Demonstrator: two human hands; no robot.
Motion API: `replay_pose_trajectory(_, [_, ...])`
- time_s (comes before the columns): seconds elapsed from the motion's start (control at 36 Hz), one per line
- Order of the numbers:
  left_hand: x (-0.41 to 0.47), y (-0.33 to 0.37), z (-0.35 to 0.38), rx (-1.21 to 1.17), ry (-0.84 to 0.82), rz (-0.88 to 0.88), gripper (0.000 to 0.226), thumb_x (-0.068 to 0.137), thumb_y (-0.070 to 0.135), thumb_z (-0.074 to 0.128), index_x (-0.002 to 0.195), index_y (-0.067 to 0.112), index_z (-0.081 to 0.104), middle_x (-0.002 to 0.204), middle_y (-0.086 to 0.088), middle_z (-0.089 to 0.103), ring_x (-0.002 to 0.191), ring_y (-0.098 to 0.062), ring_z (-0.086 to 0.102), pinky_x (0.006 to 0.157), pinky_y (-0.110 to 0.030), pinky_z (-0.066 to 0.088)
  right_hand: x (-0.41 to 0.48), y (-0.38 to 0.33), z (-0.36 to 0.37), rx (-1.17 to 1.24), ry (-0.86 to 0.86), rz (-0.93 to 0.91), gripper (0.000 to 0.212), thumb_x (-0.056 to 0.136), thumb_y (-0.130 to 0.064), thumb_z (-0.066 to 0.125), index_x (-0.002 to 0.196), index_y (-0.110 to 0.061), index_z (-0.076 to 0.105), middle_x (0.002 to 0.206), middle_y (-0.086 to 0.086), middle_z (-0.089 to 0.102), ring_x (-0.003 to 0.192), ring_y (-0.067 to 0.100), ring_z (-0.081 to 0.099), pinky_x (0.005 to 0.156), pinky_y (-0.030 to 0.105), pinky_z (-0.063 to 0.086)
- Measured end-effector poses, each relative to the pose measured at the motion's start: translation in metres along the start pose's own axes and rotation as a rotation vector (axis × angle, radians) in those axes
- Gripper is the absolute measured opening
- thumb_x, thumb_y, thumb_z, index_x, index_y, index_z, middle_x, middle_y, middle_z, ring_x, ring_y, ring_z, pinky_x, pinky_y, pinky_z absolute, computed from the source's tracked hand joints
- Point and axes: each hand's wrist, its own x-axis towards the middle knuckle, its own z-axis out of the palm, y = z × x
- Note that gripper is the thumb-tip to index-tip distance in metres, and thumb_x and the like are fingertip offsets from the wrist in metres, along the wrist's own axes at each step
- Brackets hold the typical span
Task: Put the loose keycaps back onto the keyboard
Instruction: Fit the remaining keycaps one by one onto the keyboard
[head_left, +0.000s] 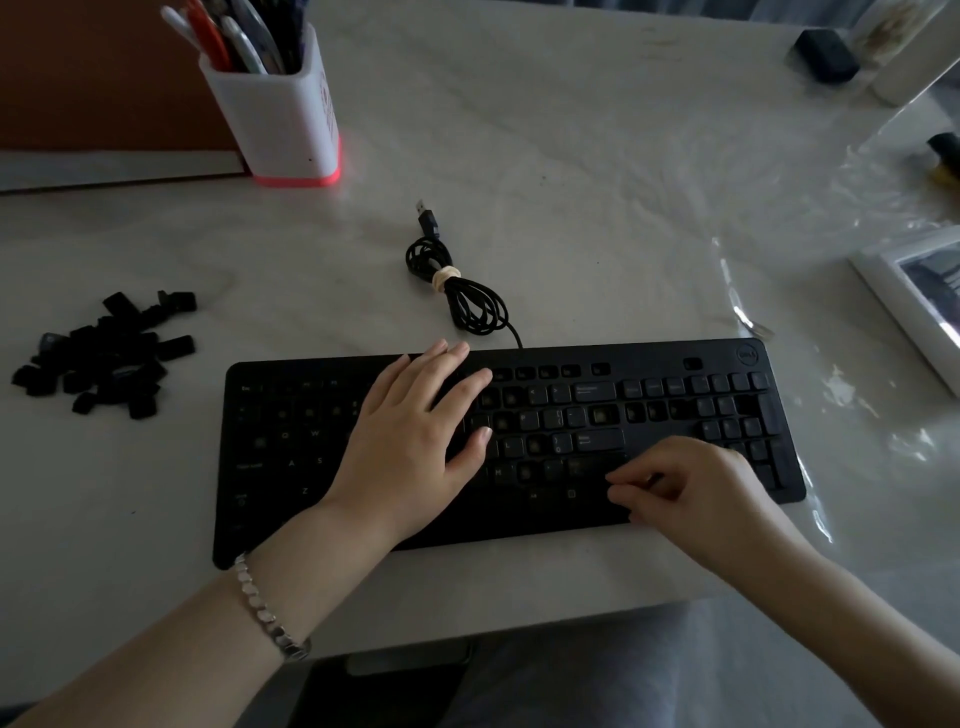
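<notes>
A black keyboard (675, 499) lies across the table in front of me, with several key spots bare and showing their sockets. My left hand (410, 441) rests flat on its middle, fingers straight and spread over the keys. My right hand (696, 488) hovers at the lower right of the letter block. Its fingers are curled, with thumb and forefinger tips close together just right of the long key in the bottom letter row. Whether a keycap sits between them is lost against the black. A pile of loose black keycaps (104, 353) lies on the table, left of the keyboard.
The keyboard's bundled cable (457, 286) with its USB plug lies behind it. A white pen holder (280, 109) stands at the back left beside a brown board. A white framed box (914, 301) and wrinkled clear plastic sit to the right. The table's front edge runs just below the keyboard.
</notes>
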Motion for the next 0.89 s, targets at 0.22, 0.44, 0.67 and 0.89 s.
replay_pose_trajectory(0.22, [0.000,0.000,0.001,0.004,0.010,0.010,0.049,0.089,0.038,0.041,0.127,0.012,0.058,0.137,-0.011,0.050,0.133,-0.024,0.036,0.112,-0.033,0.016,0.006,-0.010,-0.004,0.101,-0.070,0.137,0.024,0.073,-0.012,0.078,0.062,-0.029,0.065,0.057,-0.010,0.064,0.050,-0.002,0.062,0.054,0.008,0.046])
replay_pose_trajectory(0.44, [0.000,0.001,0.001,0.004,0.000,0.008,0.049,0.090,0.038,0.039,0.127,0.012,0.057,0.137,-0.011,0.050,0.133,-0.023,0.035,0.113,-0.032,0.014,0.004,-0.007,-0.005,0.136,-0.080,0.101,0.022,0.074,-0.012,0.077,0.065,-0.028,0.066,0.064,-0.006,0.065,0.052,0.000,0.063,0.056,0.013,0.050])
replay_pose_trajectory(0.67, [-0.006,0.022,0.009,0.026,0.038,0.026,0.046,0.089,0.029,0.037,0.125,0.008,0.058,0.141,-0.014,0.046,0.134,-0.026,0.038,0.113,-0.043,0.022,0.000,0.008,-0.004,0.084,-0.130,-0.082,0.038,0.063,-0.015,0.084,0.075,-0.039,0.058,0.086,-0.010,0.057,0.067,0.004,0.060,0.062,0.012,0.047])
replay_pose_trajectory(0.89, [-0.023,0.050,0.035,-0.047,0.021,0.315,0.036,0.089,0.024,0.045,0.115,0.012,0.066,0.133,-0.011,0.056,0.129,-0.024,0.044,0.106,-0.040,0.030,-0.005,0.022,0.001,-0.129,-0.003,-0.294,0.022,0.073,-0.022,0.078,0.092,-0.018,0.066,0.089,-0.023,0.047,0.074,0.007,0.053,0.057,0.027,0.050])
